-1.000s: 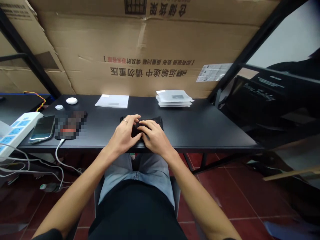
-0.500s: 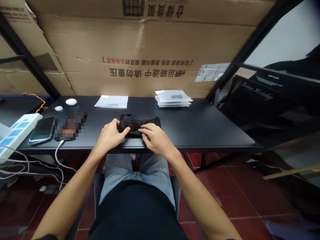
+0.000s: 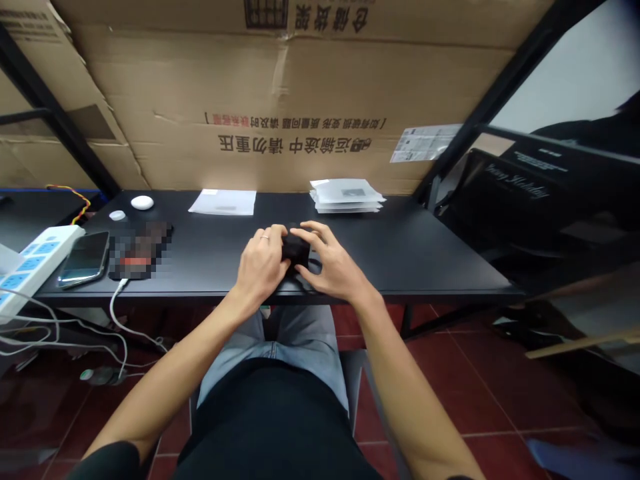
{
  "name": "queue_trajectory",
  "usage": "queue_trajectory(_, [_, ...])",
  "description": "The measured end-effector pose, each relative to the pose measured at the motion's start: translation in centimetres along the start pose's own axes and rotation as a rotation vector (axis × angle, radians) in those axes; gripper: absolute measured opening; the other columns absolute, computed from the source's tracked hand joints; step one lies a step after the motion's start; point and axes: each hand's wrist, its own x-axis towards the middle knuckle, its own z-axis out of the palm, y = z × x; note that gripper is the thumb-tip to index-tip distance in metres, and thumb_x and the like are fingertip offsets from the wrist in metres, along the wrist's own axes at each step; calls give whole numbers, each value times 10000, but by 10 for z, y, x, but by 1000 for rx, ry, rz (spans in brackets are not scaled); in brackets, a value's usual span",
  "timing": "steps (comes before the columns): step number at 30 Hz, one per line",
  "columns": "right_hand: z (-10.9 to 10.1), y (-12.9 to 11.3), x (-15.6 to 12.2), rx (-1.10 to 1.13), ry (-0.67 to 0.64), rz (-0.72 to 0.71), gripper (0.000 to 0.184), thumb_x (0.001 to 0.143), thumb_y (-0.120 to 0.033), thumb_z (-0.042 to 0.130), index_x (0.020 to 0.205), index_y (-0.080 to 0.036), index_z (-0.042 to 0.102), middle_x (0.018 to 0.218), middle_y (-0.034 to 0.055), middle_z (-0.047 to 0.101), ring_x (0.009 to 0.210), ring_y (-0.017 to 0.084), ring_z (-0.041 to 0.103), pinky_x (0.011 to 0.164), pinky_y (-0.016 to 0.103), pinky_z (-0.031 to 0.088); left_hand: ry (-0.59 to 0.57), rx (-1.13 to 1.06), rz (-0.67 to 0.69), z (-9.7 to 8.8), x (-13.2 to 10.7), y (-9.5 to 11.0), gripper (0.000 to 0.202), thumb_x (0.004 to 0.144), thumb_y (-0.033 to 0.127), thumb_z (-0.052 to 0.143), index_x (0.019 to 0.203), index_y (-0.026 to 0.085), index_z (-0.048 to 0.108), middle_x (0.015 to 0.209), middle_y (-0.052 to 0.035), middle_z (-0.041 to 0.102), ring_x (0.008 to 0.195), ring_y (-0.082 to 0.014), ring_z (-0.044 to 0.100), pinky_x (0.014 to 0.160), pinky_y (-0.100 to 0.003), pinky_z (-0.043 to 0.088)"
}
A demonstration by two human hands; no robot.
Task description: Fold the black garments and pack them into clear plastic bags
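Observation:
A soft black cloth bundle point(image 3: 295, 251), now compact, sits near the front edge of the black desk point(image 3: 400, 253). My left hand point(image 3: 263, 260) closes round its left side, thumb in front and fingers over the top; a ring shows on one finger. From the right, my right hand point(image 3: 333, 261) curls its fingers and thumb against the other side. A thin dark strap or cord lies by the right thumb. Much of the bundle is hidden behind the fingers, so I cannot tell its exact kind.
A stack of white packets point(image 3: 346, 196) and a flat white packet point(image 3: 223, 203) lie at the back by the cardboard point(image 3: 280, 80). To the left are a phone point(image 3: 85, 259), a pixelated device with a white cable, a white oval object point(image 3: 142, 203) and a power strip point(image 3: 37, 267).
The black bundle has gone from stretched out sideways to a compact shape. My left hand has moved right, closer to my right hand, which shifted slightly right.

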Motion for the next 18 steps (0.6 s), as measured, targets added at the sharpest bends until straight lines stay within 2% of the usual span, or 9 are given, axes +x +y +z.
queue_trajectory(2, [-5,9,-3,21,-50,15,699,941,-176,716,1615,-299,580,1697,153,493,1374,327,680,1138,534,641,-38,-39,25,6,0,4,502,839,88,759,1278,229,561,1164,-101,725,1135,-324,679,988,-452,581])
queue_trajectory(4, [-6,18,-7,28,-78,26,532,972,-177,678,1493,-285,698,1612,144,581,1340,318,708,1140,536,640,-72,-90,28,9,-1,3,519,863,154,798,1320,225,561,1168,-99,716,1128,-318,673,1008,-459,575])
queue_trajectory(7, [-7,28,-10,41,-96,31,357,993,-192,667,1316,-265,803,1483,131,680,1322,314,729,1155,543,629,-71,-99,-47,6,-3,-7,717,835,478,925,1398,209,570,1277,-146,698,1197,-359,655,1056,-510,562])
queue_trajectory(9, [-7,32,-11,50,-107,28,362,985,-185,674,1307,-269,818,1468,124,695,1315,310,737,1149,539,631,-79,-55,-155,1,-4,-16,741,861,701,850,1335,176,631,1292,-203,695,1245,-407,649,1069,-548,552])
queue_trajectory(10, [-7,33,-11,52,-108,25,374,979,-180,677,1311,-275,821,1459,120,703,1306,306,742,1142,537,634,-103,-37,-202,-1,-3,-20,692,904,759,774,1251,169,669,1250,-216,706,1244,-419,657,1061,-553,552])
queue_trajectory(12, [-6,34,-11,51,-101,23,387,969,-170,681,1308,-283,830,1434,114,716,1275,301,755,1123,534,645,-177,-25,-251,-4,-1,-26,569,968,763,681,1022,196,686,1112,-200,730,1186,-412,690,1013,-531,566])
queue_trajectory(14, [-4,35,-12,52,-92,16,401,958,-159,681,1307,-284,835,1422,113,720,1243,293,766,1108,526,655,-249,-79,-249,-5,3,-29,469,966,685,722,879,235,625,993,-149,736,1063,-368,723,932,-485,585])
queue_trajectory(16, [-3,35,-13,52,-98,2,430,953,-153,678,1337,-280,823,1440,119,709,1236,289,768,1105,518,658,-280,-204,-260,-4,9,-30,382,956,569,772,863,252,581,921,-92,734,935,-309,729,862,-447,596])
queue_trajectory(18, [-1,35,-14,52,-120,-22,479,953,-166,691,1409,-280,787,1477,130,689,1269,295,757,1109,517,658,-276,-418,-324,-3,14,-30,293,971,466,771,926,254,575,906,-49,736,877,-260,730,838,-425,615])
